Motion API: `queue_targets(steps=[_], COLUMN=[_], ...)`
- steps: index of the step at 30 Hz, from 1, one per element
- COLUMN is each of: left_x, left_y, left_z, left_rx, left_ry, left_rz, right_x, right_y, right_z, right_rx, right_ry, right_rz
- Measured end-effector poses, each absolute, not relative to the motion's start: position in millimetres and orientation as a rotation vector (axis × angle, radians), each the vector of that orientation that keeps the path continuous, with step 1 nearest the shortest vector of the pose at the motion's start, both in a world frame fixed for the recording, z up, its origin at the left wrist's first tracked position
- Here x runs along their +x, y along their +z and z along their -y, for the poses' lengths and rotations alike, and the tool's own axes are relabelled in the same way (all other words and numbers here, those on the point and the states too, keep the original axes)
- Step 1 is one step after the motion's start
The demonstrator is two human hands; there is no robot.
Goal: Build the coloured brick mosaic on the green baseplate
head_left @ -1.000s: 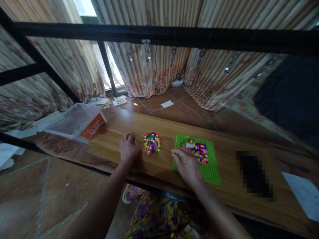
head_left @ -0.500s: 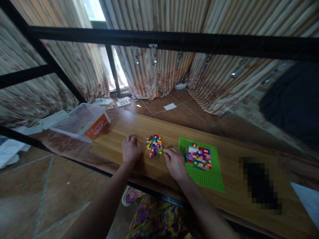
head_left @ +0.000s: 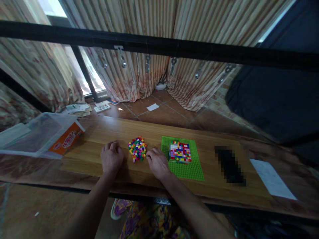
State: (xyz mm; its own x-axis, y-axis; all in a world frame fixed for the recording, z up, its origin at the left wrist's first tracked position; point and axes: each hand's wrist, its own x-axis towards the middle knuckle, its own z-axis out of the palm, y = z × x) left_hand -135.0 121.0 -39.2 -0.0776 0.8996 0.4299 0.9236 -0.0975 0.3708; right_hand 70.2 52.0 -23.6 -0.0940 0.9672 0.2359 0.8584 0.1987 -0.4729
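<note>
From my seat I have a bare lane across the surface (head_left: 94, 141) behind the pile of small bricks (head_left: 137, 149), running to the far edge. My left hand (head_left: 112, 157) has open wood between it and the clear box (head_left: 46, 131), whose walls block the far left. Only a narrow gap parts that hand from the pile. On the other side, my right hand (head_left: 157, 162) fills the space between pile and green baseplate (head_left: 186, 172), where the raised brick block (head_left: 179, 152) obstructs a low pass. Further right, bare wood separates the baseplate from a dark pixelated patch (head_left: 229, 165).
</note>
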Motion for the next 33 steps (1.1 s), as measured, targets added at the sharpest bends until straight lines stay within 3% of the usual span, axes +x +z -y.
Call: queue_targets(steps=[10, 19, 27, 33], left_x=[-135.4, -135.9, -135.3, -135.9], left_y=[-38.0, -37.9, -37.3, -36.8], left_z=[-121.6, -121.4, -121.5, -122.1], left_rx=[-2.110, -2.121, -2.105, -2.121], left_ry=[-0.909, -0.899, -0.846, -0.821], left_rz=[2.055, 2.041, 2.071, 2.055], right_x=[72.6, 102.5, 197.6, 214.1], right_y=[-20.8, 26.5, 30.8, 17.2], right_z=[-51.0, -5.3, -9.3, -36.7], right_rx=[-1.708, -1.481, -1.731, -1.837], right_ry=[0.316, 0.371, 0.307, 0.320], right_rz=[1.983, 1.692, 1.307, 1.345])
